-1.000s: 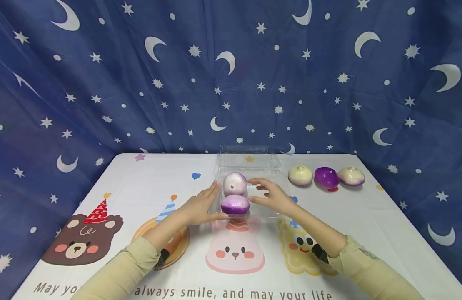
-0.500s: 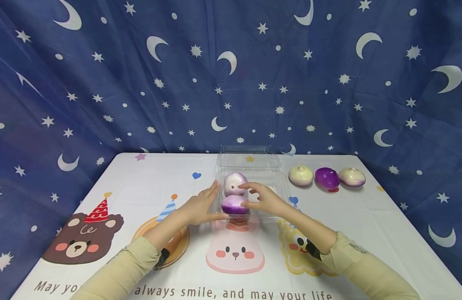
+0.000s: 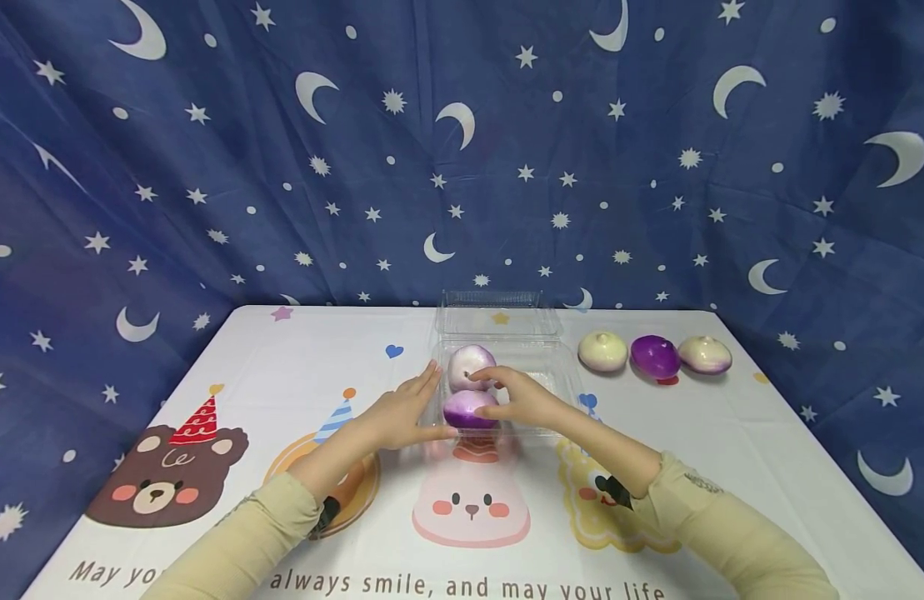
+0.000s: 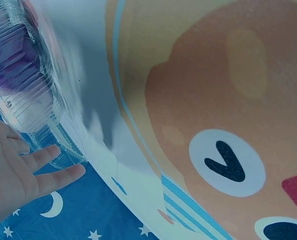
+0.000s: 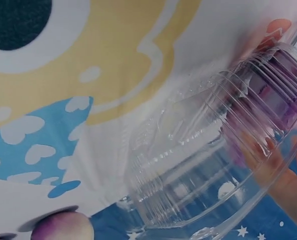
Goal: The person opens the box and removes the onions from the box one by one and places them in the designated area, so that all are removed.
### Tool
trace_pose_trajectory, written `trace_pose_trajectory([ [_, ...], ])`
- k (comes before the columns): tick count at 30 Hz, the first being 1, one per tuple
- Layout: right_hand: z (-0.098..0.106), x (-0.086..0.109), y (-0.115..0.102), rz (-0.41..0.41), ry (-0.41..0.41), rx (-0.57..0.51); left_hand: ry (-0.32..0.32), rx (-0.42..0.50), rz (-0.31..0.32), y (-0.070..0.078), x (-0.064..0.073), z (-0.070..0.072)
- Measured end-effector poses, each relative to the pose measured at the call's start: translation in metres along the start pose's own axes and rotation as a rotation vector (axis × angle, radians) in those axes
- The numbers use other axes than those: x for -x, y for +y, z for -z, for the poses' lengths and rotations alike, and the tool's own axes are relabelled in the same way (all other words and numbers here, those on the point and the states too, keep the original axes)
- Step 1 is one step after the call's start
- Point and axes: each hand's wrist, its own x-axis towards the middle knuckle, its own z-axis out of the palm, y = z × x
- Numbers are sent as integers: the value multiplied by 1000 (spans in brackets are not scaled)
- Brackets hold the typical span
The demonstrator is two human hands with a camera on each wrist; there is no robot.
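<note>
Backdrop [image 3: 559, 125]: dark blue cloth, printed with white moons, stars and dots.

Table cover [image 3: 761, 475]: white, printed with cartoon figures, among them a brown bear [image 3: 157, 483] in a red hat. Readable lettering [image 3: 469, 586] along the near edge: "always smile, and may your life"; at left "May yo", the rest hidden by a sleeve.

Sleeves [image 3: 701, 517], two: beige, ending on the forearms; both arms reach forward and inward. Mark on the right sleeve too small to read.

Container [image 3: 547, 358]: clear plastic, hinged, lid laid back toward the backdrop; hinge line runs left to right.

Left hand [image 3: 402, 418]: spread wide, fingers extended forward along the container's left wall, thumb pointing right at its near left corner.

Right hand [image 3: 525, 398]: set over the container from the right, fingers bent, forefinger at the far onion, thumb on the near onion; whether it grips or merely touches, cannot tell.

Onions, five. In the container's left half, two, touching: far onion [image 3: 469, 358], pale with lilac edge, dark spot toward the viewer; near onion [image 3: 459, 407], purple, long axis left to right. On the cover at right, in a row: cream onion [image 3: 602, 353], nub up; deep purple onion [image 3: 655, 357], tilted; cream-and-purple onion [image 3: 705, 353], nub up, long axis left to right.
</note>
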Motion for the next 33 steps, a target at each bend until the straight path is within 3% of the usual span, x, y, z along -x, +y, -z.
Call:
trace_pose_trajectory([
  [19, -7, -9, -5, -23, -93, 33, 0, -5, 11, 0, -1, -1],
  [33, -13, -8, -3, -1, -27, 49, -1, -14, 13, 1, -1, -1],
])
